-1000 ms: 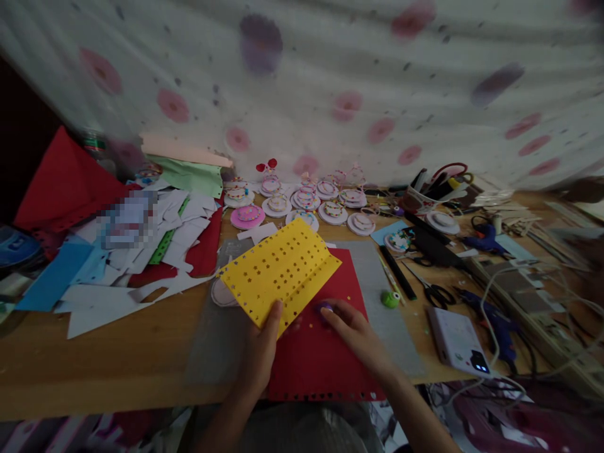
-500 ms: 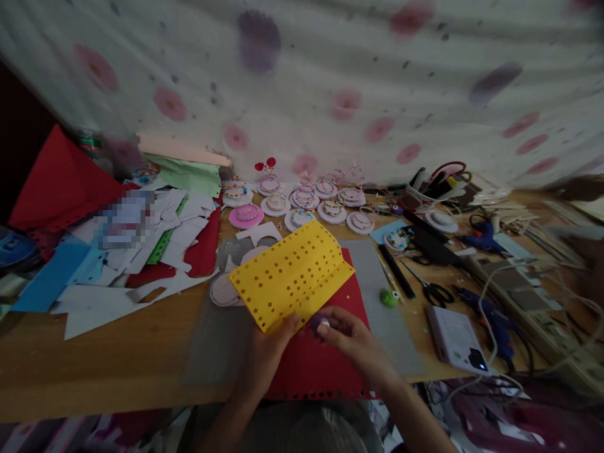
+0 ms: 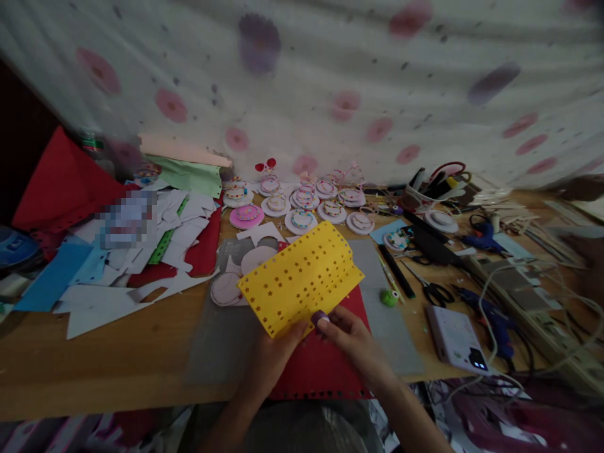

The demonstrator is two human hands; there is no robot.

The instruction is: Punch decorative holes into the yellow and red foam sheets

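Head view: on the counter (image 3: pixel 117 371), a red sheet (image 3: pixel 325 371) lies beneath the raised, star-punched yellow sheet (image 3: pixel 292 277), whose long axis slants from near left to far right. The left hand (image 3: pixel 277 353) pinches its near edge; the right hand's (image 3: pixel 353 340) fingers grip a small purple tool (image 3: pixel 319 317) there.

The wooden table (image 3: pixel 108 371) carries a grey mat (image 3: pixel 219 349), scissors (image 3: pixel 438 294) and 2 glue guns (image 3: pixel 504 335).
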